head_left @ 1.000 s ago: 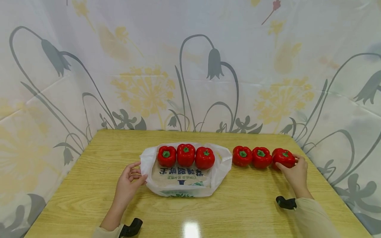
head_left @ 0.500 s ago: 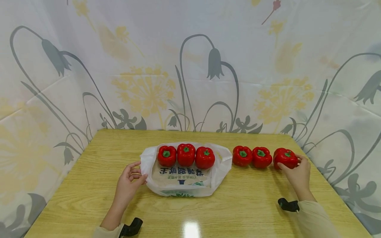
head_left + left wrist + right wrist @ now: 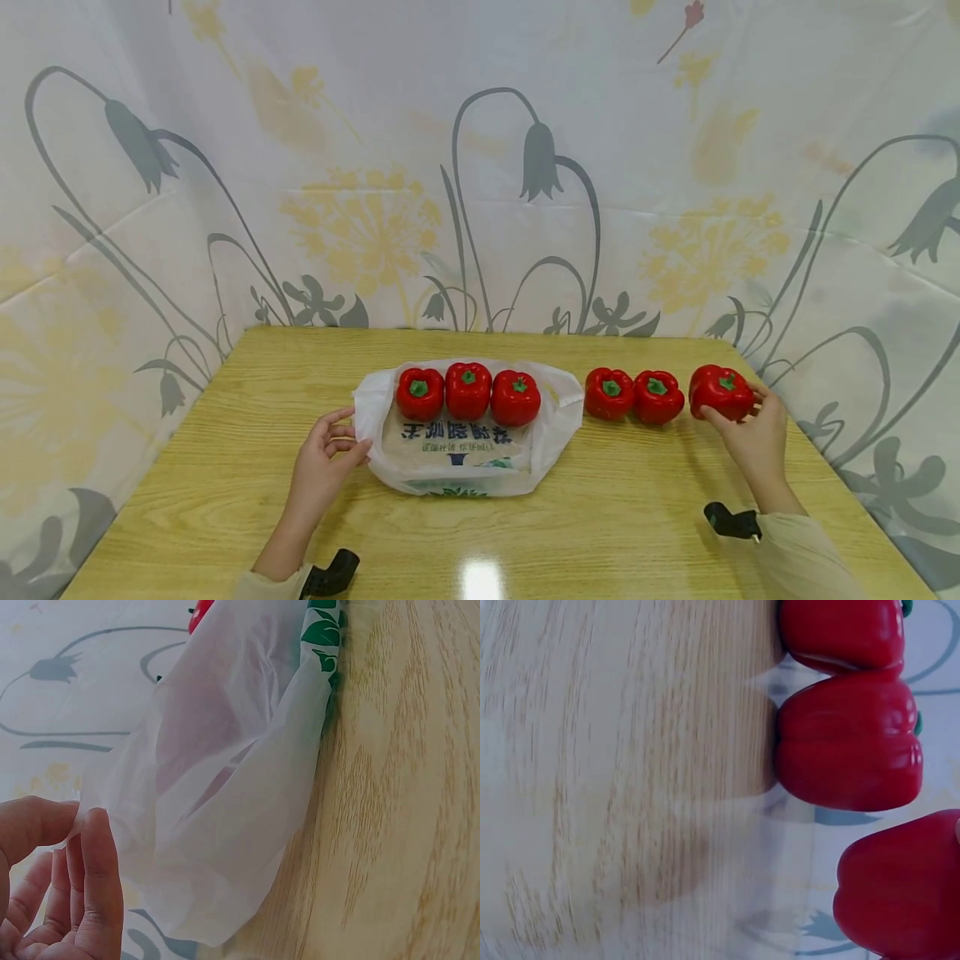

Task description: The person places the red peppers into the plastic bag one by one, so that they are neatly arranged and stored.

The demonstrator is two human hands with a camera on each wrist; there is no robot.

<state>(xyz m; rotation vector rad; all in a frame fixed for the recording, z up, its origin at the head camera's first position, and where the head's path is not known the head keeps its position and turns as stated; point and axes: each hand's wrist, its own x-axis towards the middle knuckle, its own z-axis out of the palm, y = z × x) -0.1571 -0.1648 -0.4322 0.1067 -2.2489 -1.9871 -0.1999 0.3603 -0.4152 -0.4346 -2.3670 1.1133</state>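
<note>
A white plastic bag (image 3: 558, 437) with printed letters lies open on the table. My left hand (image 3: 318, 467) pinches its left edge between thumb and fingertips, and the left wrist view shows the thin film (image 3: 225, 795) drawn up there. At the right, my right hand (image 3: 756, 442) grips a red bell pepper (image 3: 708, 390) with a green stem, raised slightly off the table. In the right wrist view the held bell pepper (image 3: 900, 889) hangs apart from its neighbour; the hand is nearly all out of that view.
Along the bag's far side sit three red bell peppers (image 3: 468, 392) in a row. Two more bell peppers (image 3: 658, 398) stand close together right of the bag on the wooden table (image 3: 600, 525). A patterned cloth (image 3: 480, 208) hangs behind and at both sides.
My right hand has moved slightly right and upward with the gripped bell pepper, opening a gap from the neighbouring one. The left hand and the bag look unmoved.
</note>
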